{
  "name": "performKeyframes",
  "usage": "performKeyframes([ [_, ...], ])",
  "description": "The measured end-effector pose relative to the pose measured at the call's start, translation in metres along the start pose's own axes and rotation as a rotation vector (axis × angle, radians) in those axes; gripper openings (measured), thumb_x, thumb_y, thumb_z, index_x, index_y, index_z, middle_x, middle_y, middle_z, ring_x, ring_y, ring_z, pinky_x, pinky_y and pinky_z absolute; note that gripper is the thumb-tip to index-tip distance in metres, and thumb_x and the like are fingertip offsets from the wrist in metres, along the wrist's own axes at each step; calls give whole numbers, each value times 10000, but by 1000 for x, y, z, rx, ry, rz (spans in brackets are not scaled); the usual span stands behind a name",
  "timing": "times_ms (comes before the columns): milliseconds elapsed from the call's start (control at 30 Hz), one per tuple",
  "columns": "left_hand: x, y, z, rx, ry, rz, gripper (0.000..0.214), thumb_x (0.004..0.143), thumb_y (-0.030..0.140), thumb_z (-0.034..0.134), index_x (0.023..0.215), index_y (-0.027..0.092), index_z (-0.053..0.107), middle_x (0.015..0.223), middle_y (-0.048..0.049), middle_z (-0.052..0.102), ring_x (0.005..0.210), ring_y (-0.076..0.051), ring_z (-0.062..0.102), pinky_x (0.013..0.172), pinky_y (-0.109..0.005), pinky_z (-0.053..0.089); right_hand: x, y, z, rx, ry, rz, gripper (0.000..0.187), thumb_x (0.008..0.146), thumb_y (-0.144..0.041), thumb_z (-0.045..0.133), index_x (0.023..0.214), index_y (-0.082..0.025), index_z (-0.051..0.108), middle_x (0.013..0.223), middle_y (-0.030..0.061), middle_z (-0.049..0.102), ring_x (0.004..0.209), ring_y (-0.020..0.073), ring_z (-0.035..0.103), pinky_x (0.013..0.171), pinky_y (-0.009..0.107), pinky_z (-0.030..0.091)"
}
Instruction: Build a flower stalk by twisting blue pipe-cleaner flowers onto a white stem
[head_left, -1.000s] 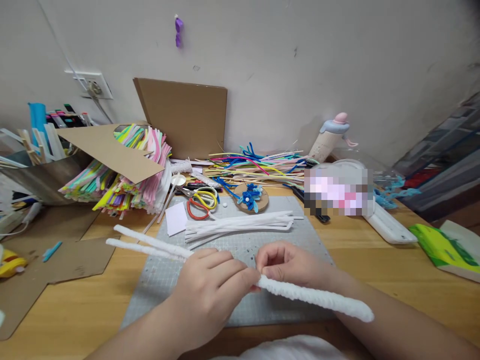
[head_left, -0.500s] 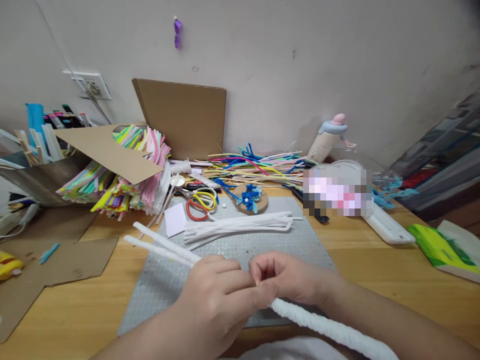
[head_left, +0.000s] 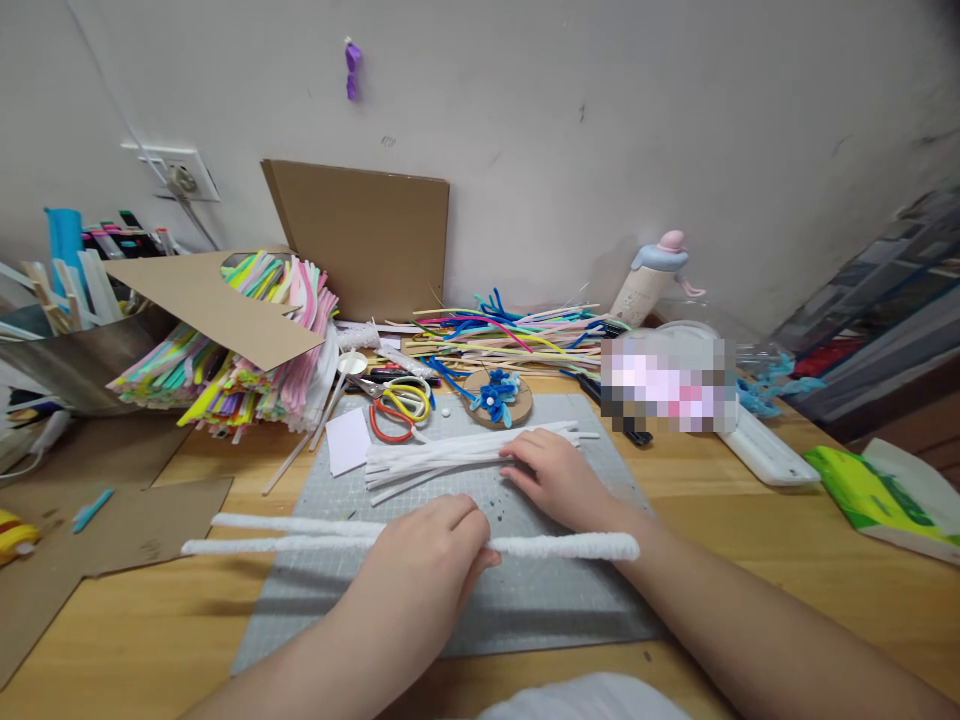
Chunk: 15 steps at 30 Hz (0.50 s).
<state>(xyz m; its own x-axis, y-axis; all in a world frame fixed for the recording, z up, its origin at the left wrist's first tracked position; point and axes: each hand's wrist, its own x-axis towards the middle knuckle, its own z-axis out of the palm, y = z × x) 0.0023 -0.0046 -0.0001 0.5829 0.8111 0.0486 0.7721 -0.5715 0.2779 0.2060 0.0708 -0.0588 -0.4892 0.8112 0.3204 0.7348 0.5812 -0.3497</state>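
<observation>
My left hand (head_left: 431, 555) is closed around white pipe cleaners (head_left: 566, 546) above the grey cutting mat (head_left: 525, 610). To the right of this hand they form a thick twisted rod; to its left two straight ends stick out, apart from each other. My right hand (head_left: 551, 475) is over the right part of a bundle of loose white pipe cleaners (head_left: 427, 460) lying on the mat. Its fingers are bent and apart, and nothing shows held between them. Whether the fingertips touch the bundle I cannot tell.
Behind the bundle lie scissors (head_left: 397, 410) with red and yellow handles, a white card (head_left: 349, 442) and a blue flower (head_left: 499, 395) on a round cardboard piece. Coloured pipe cleaners (head_left: 480, 335) line the wall. A bottle (head_left: 649, 275) stands back right; cardboard (head_left: 157, 530) lies left.
My right hand has let go of the twisted white rod and moved forward to the loose bundle. The rod in my left hand has swung from slanting to nearly level.
</observation>
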Motion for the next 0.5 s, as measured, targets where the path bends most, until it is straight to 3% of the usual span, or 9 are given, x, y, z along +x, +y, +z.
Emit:
performKeyframes([
  [167, 1, 1, 10, 18, -41, 68, 95, 818, 214, 488, 736, 188, 529, 816, -8, 578, 748, -165, 528, 609, -281, 372, 6, -8, 9, -152, 6, 5, 99, 842, -196, 502, 768, -147, 545, 784, 44, 553, 786, 167, 473, 704, 292, 346],
  [367, 0, 3, 10, -4, -39, 59, 111, 826, 163, 447, 759, 185, 532, 852, -22, 568, 775, -166, 507, 638, -287, 375, 9, -6, 10, -120, 5, -4, 30, 821, -185, 528, 802, -162, 534, 817, 40, 552, 809, 170, 472, 715, 284, 339],
  [500, -2, 4, 7, -68, -38, 18, 156, 843, 176, 391, 761, 191, 522, 859, -23, 563, 793, -164, 499, 668, -281, 381, 11, -5, 3, -5, 12, 8, 93, 830, -133, 475, 756, -172, 515, 771, 30, 544, 741, 152, 472, 667, 257, 347],
])
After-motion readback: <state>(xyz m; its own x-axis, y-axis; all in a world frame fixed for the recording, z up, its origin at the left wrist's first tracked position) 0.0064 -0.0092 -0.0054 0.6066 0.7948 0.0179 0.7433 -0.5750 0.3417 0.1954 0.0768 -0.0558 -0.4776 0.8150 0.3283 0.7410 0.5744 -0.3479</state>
